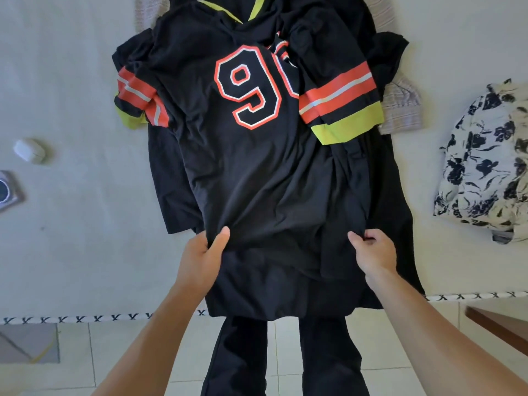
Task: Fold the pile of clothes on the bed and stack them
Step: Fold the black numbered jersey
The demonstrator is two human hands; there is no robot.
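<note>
Now both hands [285,252] pinch jersey [257,172] hem, seemingly.

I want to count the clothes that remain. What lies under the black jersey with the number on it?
Under the black jersey lies more black cloth, showing at its sides and below. A pale striped garment shows beside the right sleeve. How many pieces lie beneath is hidden.

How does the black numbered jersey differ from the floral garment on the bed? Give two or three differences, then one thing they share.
The black jersey lies spread out; the floral garment is bunched up.
The jersey is black with orange stripes; the floral garment is white with dark flowers.
Both hands, left and right, hold the jersey; the floral garment lies untouched.
Both rest on the bed.
</note>
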